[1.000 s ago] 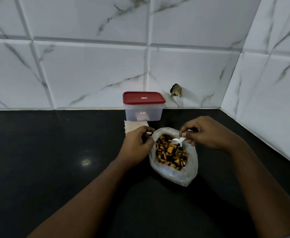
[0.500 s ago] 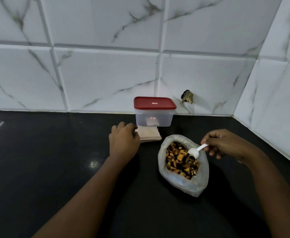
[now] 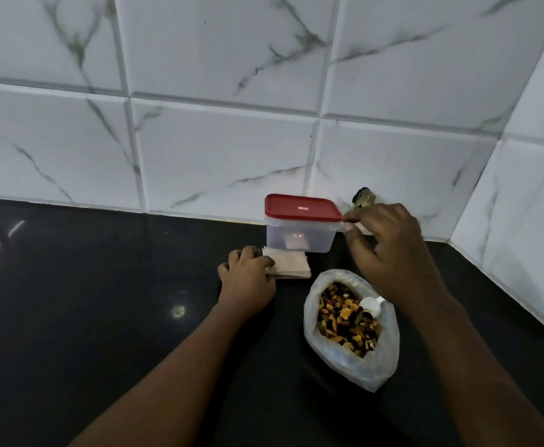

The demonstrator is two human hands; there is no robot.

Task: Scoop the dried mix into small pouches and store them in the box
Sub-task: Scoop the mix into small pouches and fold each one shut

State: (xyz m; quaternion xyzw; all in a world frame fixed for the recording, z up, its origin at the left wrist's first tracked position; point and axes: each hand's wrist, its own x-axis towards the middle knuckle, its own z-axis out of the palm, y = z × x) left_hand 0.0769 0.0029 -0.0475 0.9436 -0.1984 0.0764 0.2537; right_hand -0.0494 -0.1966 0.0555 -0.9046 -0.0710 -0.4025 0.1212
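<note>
Plastic bag (image 3: 351, 362) of dried mix (image 3: 344, 317) sits closest, around 5 o'clock on the black counter (image 3: 103, 317), with the white scoop (image 3: 371, 306) lying in it at the bag's 2 o'clock. Left hand (image 3: 248, 279) curls onto the 9 o'clock edge of the pouch stack (image 3: 293, 267) (thumb on top). Just behind, right hand (image 3: 390, 253) pinches the 3 o'clock corner of the red lid (image 3: 301, 206), which is on the box (image 3: 299, 237).

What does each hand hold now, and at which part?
The right hand pinches the red lid at its right corner; the left hand grips the stack of pouches at its left edge.
</note>
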